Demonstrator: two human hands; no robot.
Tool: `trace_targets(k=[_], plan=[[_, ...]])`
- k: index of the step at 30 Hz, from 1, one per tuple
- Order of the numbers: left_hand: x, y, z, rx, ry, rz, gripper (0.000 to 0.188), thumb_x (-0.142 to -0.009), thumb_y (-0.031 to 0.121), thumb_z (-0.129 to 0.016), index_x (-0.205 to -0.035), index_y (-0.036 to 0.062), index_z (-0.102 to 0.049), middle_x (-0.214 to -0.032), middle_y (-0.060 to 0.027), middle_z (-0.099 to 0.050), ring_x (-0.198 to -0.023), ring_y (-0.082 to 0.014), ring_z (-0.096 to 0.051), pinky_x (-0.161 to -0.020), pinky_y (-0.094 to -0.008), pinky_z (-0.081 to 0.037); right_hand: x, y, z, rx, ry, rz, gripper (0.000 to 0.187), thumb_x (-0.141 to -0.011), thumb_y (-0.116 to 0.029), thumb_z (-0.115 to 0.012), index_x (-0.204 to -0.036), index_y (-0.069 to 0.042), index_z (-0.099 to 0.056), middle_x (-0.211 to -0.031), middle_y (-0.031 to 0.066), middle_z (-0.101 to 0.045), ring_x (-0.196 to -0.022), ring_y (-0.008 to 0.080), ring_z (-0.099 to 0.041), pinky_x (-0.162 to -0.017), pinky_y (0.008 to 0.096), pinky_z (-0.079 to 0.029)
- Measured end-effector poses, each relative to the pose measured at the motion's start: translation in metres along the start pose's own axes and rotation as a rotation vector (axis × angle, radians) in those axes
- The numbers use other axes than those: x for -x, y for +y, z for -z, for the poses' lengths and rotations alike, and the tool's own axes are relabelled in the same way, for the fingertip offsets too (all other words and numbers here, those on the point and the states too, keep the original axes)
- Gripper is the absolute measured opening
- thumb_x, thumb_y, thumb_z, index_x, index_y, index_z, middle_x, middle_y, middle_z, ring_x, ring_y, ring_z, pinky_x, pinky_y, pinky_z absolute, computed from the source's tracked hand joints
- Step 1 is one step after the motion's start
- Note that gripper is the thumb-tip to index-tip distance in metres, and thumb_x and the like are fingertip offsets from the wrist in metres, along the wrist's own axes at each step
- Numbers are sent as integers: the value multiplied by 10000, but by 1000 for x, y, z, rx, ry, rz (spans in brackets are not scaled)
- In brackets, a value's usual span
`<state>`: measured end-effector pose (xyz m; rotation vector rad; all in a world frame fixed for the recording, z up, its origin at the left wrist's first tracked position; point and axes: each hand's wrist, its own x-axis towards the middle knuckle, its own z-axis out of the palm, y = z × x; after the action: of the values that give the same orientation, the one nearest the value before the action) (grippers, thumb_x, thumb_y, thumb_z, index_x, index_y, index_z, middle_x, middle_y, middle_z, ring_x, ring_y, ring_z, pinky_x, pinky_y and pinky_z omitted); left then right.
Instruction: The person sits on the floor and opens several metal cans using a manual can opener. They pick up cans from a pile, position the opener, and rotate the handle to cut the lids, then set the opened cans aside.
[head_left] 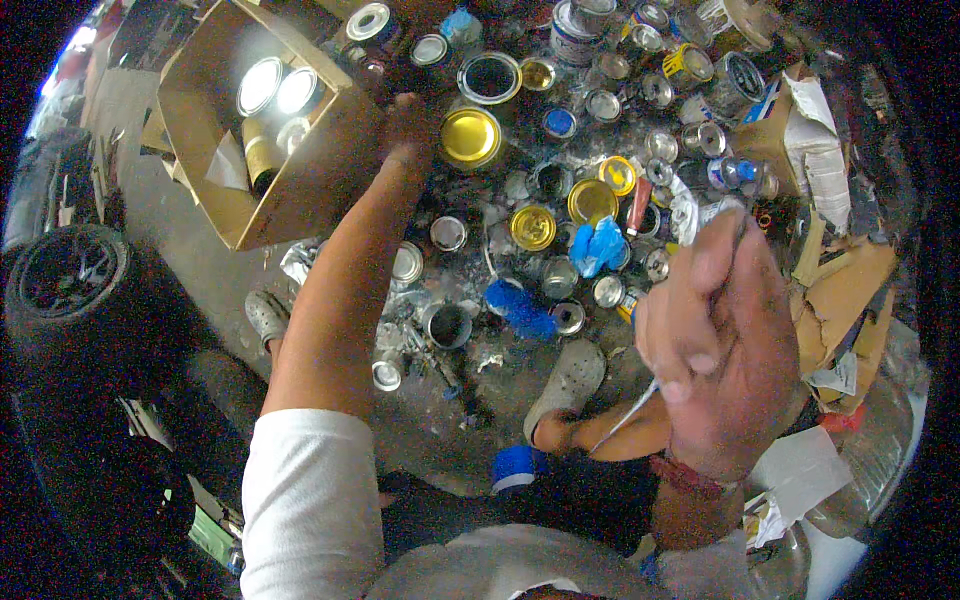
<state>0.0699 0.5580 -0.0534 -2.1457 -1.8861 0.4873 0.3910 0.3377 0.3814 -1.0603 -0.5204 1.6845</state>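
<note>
My right hand [720,345] is raised close on the right, fingers curled together around a thin pale rod [625,415]. The rod slants down and to the left out of the fist; its kind is not clear. My left arm stretches far forward, and the left hand [405,130] is at the side of an open cardboard box [290,195], near a tin with a shiny gold lid [470,137]. Blur and shadow hide the left fingers. Beyond that hand stands an open tin with dark contents [490,78].
Tins and lids crowd the floor, among them a gold lid [532,229], a blue crumpled glove or rag [598,247] and a blue fluffy roller [520,308]. Torn cardboard [840,300] lies at right. A wheel [70,272] is at left. My shod foot [568,385] rests in front.
</note>
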Motion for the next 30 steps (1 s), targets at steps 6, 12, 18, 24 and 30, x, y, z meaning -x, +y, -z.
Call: trace_targets(k=[6,12,18,24,30], plan=[[-38,22,78,-244,-427,-268,538,-1140,298,-431,-1584,5,-517,-1641,-251,-491,-1523,-456,-435,-1223,-743,-250,2,3,16,107,-106,38,369,-1177,-425,-457,-1016,-101,-529,-578,-32,-394,-386,103,-347,-396,279,-279],[5,3,77,-327,26,-198,530,-1118,274,-428,-1531,-44,-525,-1580,-280,-494,-1491,-486,-411,-1235,-758,-174,4,2,10,116,-90,-28,368,-1182,-412,-444,-1021,-93,-534,-579,-27,-403,-410,99,-354,-407,283,-287],[-30,-17,37,201,319,3,401,-998,326,-622,-1255,19,-641,-1251,-279,-570,-1221,-440,-505,-1119,-744,-302,6,4,7,110,-179,-30,367,-1186,-394,-438,-1024,-82,-544,-574,-16,-404,-416,101,-357,-408,282,-298],[-33,-8,61,244,436,-17,452,-876,326,-768,-1237,88,-636,-1233,-195,-628,-1146,-398,-660,-919,-540,-523,10,8,10,98,-182,-6,375,-1183,-389,-452,-1010,-72,-555,-566,-5,-409,-415,104,-357,-395,286,-314],[-42,-29,38,285,363,120,431,-932,364,-734,-1299,156,-648,-1281,-124,-624,-1185,-370,-621,-980,-572,-497,15,7,6,62,-242,-1,363,-1177,-377,-480,-1006,-66,-556,-566,4,-426,-411,107,-357,-392,289,-320]])
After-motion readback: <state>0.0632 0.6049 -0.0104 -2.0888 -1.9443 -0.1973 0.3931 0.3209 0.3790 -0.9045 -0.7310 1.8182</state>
